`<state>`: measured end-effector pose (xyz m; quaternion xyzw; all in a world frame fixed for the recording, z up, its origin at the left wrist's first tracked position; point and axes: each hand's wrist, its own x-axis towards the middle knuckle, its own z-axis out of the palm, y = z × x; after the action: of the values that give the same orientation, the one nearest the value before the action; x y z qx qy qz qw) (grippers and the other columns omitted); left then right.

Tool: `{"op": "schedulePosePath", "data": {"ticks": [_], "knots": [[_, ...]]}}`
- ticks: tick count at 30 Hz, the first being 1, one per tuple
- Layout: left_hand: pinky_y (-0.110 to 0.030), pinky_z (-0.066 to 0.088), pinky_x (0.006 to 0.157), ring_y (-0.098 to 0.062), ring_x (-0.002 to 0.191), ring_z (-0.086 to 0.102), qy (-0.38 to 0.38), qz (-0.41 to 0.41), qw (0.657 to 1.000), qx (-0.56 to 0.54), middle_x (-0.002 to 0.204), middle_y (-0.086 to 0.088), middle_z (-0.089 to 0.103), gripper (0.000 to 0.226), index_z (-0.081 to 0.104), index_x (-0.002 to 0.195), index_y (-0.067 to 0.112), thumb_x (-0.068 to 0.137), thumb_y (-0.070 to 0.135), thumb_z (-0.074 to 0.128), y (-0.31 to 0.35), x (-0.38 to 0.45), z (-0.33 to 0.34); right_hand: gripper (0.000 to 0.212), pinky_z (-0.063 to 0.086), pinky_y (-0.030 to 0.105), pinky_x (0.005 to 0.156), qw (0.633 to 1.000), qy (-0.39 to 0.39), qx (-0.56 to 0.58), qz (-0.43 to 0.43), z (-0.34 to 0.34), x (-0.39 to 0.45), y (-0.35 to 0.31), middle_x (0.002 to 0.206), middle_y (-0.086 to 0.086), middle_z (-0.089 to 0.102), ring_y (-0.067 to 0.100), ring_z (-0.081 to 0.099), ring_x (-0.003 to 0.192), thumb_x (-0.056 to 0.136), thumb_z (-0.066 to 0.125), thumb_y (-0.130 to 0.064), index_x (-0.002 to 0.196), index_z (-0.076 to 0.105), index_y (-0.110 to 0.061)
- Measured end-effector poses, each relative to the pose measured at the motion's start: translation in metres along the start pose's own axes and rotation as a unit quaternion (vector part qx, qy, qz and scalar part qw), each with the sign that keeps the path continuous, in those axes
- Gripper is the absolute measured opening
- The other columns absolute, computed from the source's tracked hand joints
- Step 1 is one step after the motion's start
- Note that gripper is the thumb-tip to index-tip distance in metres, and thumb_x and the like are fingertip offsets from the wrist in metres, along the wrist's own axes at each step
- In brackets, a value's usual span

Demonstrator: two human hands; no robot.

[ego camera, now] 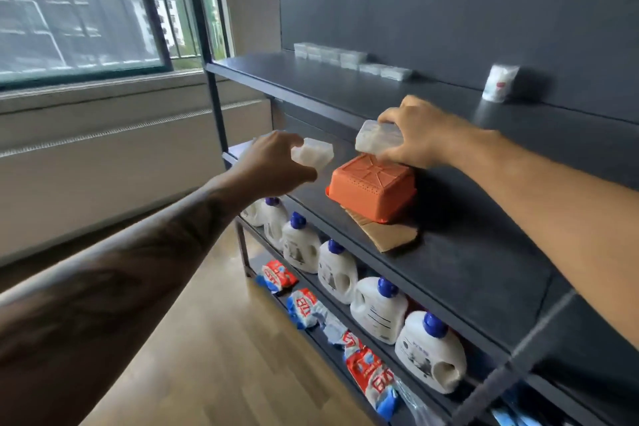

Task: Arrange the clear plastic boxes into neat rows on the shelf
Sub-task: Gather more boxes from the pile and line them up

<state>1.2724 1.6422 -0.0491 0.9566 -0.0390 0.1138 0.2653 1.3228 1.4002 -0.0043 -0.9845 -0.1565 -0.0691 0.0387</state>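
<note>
a row of small clear plastic boxes [349, 59] already stood against the dark back panel on the upper dark grey shelf [397, 97], in the upper middle of the frame; the ones at its left end looked stacked two high and the ones to the right single, though blur made a count unsafe. so the task seemed partly done, with at least two boxes not yet placed and much of the shelf to the right of the row bare. those two were in the person's hands, at the centre of the frame and below the shelf's front edge. the left hand [273, 162] reached in from the lower left with the forearm stretched out, its thumb and fingers pinching a clear plastic box with a whitish fill [313, 153] at one end, the box held in the air, apart from any shelf. the right hand [415, 135] came in from the right edge, fingers curled over the top of a second clear plastic box [378, 137], gripping it tilted just above an upturned orange plastic basket [371, 192] that sat on a scrap of brown cardboard [390, 235] on the middle shelf. a small white packet [499, 83] stood alone further right on the upper shelf. white detergent bottles with blue caps [378, 308] lined the lower shelf at the bottom of the frame.
</note>
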Motion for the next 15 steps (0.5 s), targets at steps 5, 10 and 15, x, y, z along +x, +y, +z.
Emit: {"op": "schedulePosePath", "data": {"ticks": [5, 10, 15], "knots": [[-0.036, 0.045, 0.104, -0.025, 0.126, 0.057, 0.024, -0.014, 0.999, 0.021, 0.140, -0.004, 0.062, 0.067, 0.061, 0.140, 0.021, 0.079, 0.039, 0.083, -0.031, 0.084, -0.021, 0.069, 0.044, 0.048, 0.105, 1.000, 0.013, 0.011, -0.011, 0.009, 0.103, -0.005, 0.132, 0.006, 0.043, 0.033, 0.048, 0.130, 0.082, 0.074, -0.056, 0.142, 0.052, -0.028], [-0.030, 0.042, 0.098, -0.025, 0.125, 0.057, 0.038, 0.002, 0.999, 0.023, 0.138, -0.005, 0.064, 0.068, 0.061, 0.141, 0.022, 0.080, 0.041, 0.082, -0.041, 0.175, -0.018, 0.065, 0.042, 0.047, 0.108, 1.000, 0.021, 0.010, -0.003, 0.014, 0.192, 0.016, 0.140, 0.008, 0.040, 0.033, 0.043, 0.136, 0.085, 0.070, -0.056, 0.141, 0.052, -0.026], [-0.028, 0.039, 0.088, -0.024, 0.118, 0.058, 0.030, 0.008, 0.999, 0.016, 0.134, -0.002, 0.065, 0.067, 0.061, 0.140, 0.025, 0.079, 0.042, 0.081, -0.054, 0.247, -0.001, 0.068, 0.036, 0.043, 0.111, 1.000, 0.019, 0.019, 0.016, 0.022, 0.258, 0.037, 0.152, 0.010, 0.037, 0.033, 0.040, 0.141, 0.088, 0.071, -0.055, 0.146, 0.050, -0.026]]}}
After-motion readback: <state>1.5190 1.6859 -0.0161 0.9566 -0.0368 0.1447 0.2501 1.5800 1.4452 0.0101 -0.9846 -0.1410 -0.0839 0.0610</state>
